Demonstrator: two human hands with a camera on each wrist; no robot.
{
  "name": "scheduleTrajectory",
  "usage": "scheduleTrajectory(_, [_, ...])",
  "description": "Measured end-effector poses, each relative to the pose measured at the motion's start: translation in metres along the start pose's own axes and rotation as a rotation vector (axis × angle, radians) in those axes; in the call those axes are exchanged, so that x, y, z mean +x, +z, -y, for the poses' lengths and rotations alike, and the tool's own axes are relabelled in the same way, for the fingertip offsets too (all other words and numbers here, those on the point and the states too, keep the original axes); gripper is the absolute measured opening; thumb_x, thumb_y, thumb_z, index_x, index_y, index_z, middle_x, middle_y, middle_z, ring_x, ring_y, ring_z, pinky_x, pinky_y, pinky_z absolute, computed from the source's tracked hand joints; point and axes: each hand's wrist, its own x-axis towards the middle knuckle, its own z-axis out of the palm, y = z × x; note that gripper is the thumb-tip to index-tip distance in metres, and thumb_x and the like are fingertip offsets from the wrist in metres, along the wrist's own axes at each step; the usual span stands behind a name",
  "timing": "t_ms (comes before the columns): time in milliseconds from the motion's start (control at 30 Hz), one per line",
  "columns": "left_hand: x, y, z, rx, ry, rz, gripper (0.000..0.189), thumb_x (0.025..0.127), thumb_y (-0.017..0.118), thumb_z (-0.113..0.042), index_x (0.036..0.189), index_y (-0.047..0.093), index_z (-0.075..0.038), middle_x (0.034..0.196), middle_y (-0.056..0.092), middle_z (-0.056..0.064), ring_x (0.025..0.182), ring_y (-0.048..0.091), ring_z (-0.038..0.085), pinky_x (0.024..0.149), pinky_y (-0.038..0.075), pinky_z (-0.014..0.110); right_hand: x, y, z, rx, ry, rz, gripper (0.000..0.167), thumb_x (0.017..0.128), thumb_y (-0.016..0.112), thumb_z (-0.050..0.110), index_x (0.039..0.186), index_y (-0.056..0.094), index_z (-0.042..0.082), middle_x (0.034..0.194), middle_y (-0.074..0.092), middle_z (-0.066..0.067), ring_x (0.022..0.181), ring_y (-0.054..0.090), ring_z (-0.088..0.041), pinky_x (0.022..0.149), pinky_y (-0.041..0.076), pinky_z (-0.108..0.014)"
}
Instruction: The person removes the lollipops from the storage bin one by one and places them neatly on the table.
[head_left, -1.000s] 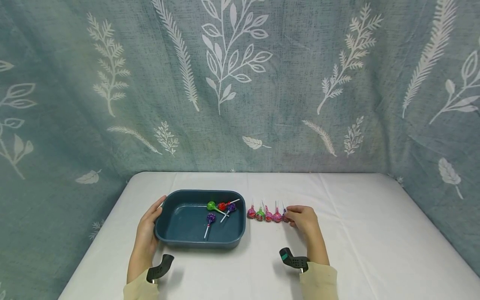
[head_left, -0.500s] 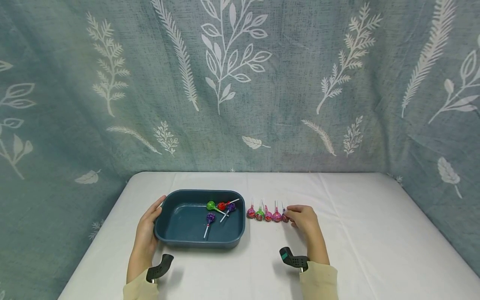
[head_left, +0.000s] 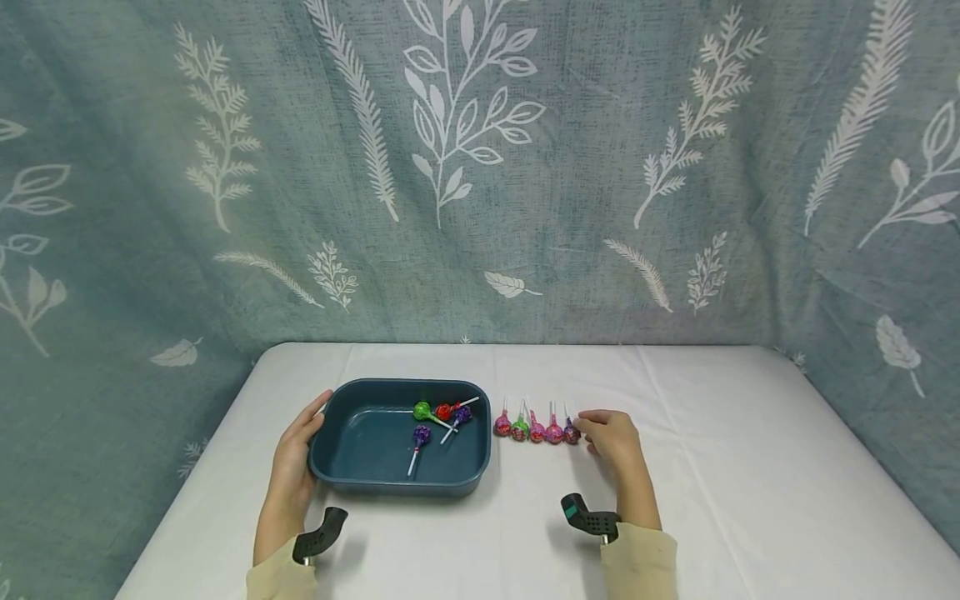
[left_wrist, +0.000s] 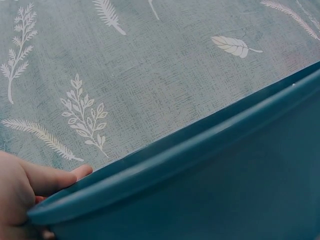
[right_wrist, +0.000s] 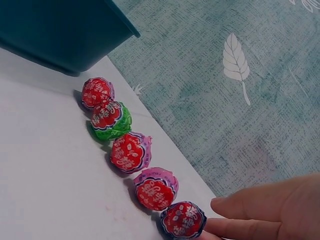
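My left hand (head_left: 293,462) lies along the left end of a dark blue rectangular tub (head_left: 363,450), its fingers fairly straight against the outer wall. In the left wrist view, fingers (left_wrist: 52,180) show just past the rim. To the right of the tub, several lollipops stand in a row, sticks pointing away. My right hand (head_left: 611,437) is at the right end of that row. Its fingertips sit right at the side of the last, dark purple-and-red lollipop (right_wrist: 183,220), with the upper finger clear of it. A pink lollipop (right_wrist: 156,189) is just left of that one.
Inside the tub lie a green lollipop (head_left: 422,411), a red one (head_left: 444,412) and two purple ones. The row's leftmost lollipop (head_left: 503,425) is close to the tub's right wall. A white cloth (head_left: 712,500) covers the table, and a leaf-patterned curtain (head_left: 465,275) hangs behind.
My right hand has drawn slightly to the right, uncovering more of the dark lollipop at the row's end. The left hand and tub have stayed in place.
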Motion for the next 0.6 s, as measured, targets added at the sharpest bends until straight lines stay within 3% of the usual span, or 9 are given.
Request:
scheduleTrajectory(333, [-0.0015,-0.0001,-0.0002,-0.005,-0.002,0.001,0.042,0.105,0.040,-0.021,0.146,0.044,-0.017,0.154,0.032,-0.003,0.141,0.024,0.014,0.112,0.023,0.038,-0.0004,-0.0057,0.0009,-0.037,-0.017,-0.059,0.033,0.092,0.062,0.017,0.115,0.066,-0.006,0.106,0.065,-0.022,0.077,0.062,-0.022,0.063,0.047,-0.027])
scheduleTrajectory(400, [-0.0016,-0.0001,0.0001,-0.003,-0.004,-0.004,0.042,0.105,0.040,-0.021,0.146,0.044,-0.017,0.154,0.032,-0.003,0.141,0.024,0.013,0.112,0.022,0.038,-0.0006,-0.0064,0.0013,-0.045,-0.025,-0.068,0.034,0.092,0.062,0.017,0.116,0.065,-0.006,0.109,0.065,-0.023,0.079,0.063,-0.025,0.067,0.049,-0.031])
scheduleTrajectory(533, [-0.0016,0.0007,-0.0006,-0.003,-0.006,-0.008,0.042,0.104,0.040,-0.021,0.146,0.045,-0.017,0.154,0.033,-0.003,0.141,0.024,0.013,0.112,0.022,0.038,-0.0024,-0.0082,0.0037,-0.069,-0.051,-0.083,0.035,0.093,0.060,0.018,0.117,0.065,-0.006,0.119,0.062,-0.026,0.100,0.060,-0.035,0.086,0.046,-0.047])
scheduleTrajectory(600, [-0.0012,0.0009,-0.0008,-0.004,-0.008,-0.008,0.042,0.105,0.040,-0.020,0.146,0.044,-0.017,0.154,0.033,-0.003,0.142,0.024,0.012,0.113,0.022,0.037,-0.0035,-0.0091,0.0055,-0.073,-0.066,-0.089,0.035,0.093,0.060,0.018,0.118,0.064,-0.007,0.121,0.060,-0.026,0.104,0.058,-0.037,0.089,0.044,-0.050])
